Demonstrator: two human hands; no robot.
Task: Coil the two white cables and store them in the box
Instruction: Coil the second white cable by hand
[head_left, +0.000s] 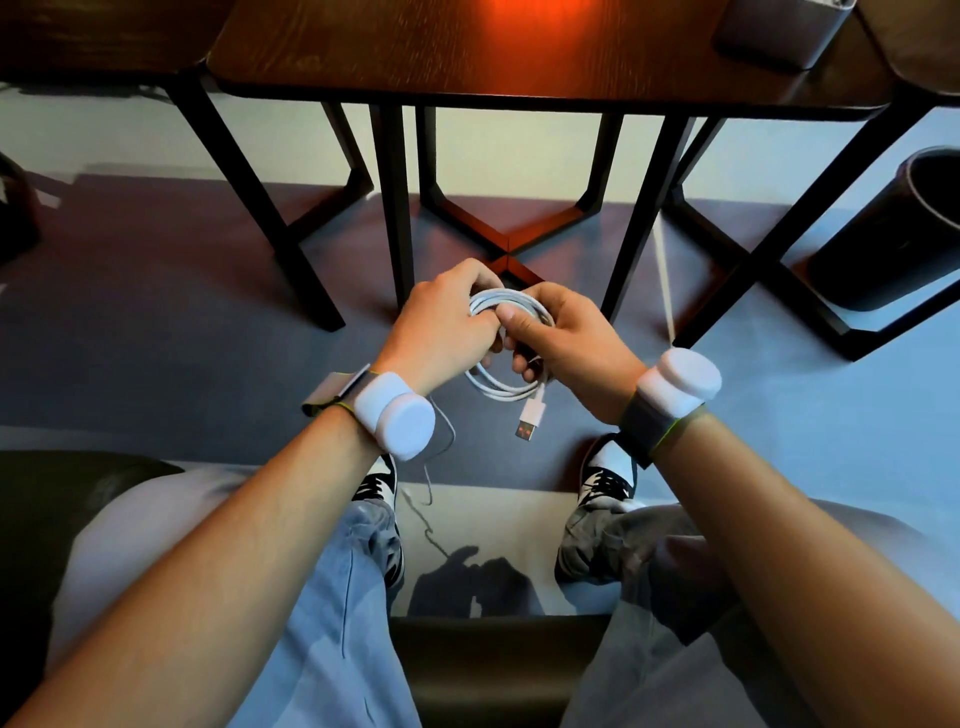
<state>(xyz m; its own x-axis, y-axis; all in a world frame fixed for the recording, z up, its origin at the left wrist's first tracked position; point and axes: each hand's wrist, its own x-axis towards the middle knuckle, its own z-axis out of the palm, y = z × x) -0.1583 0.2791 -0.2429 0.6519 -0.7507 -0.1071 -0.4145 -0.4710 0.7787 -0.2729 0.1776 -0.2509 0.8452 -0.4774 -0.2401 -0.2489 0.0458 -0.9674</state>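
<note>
light blue jeans (332, 597) over both knees at the bottom, on a dark seat (493, 670). bare forearms reach forward, each with a white puck-shaped wrist device on a grey strap, left (397, 415) and right (680, 382). black and white sneakers (608, 478) rest on the floor below the hands. a thin white wire (431, 483) trails on the floor by the left foot. left hand (441, 322) has its fingers curled round the upper left of the coiled white cable (498, 387), held in the air between the knees and not in the box. right hand (566, 338) clamps the coil, thumb on top and fingers curled under. white usb plug (529, 421) dangles below the coil. second white cable strand (665, 280) runs down beside a table leg. farther out, dark wooden table (467, 47) with a grey box (779, 31) on its right corner, and a black cylindrical bin (904, 234) on the floor at right.
</note>
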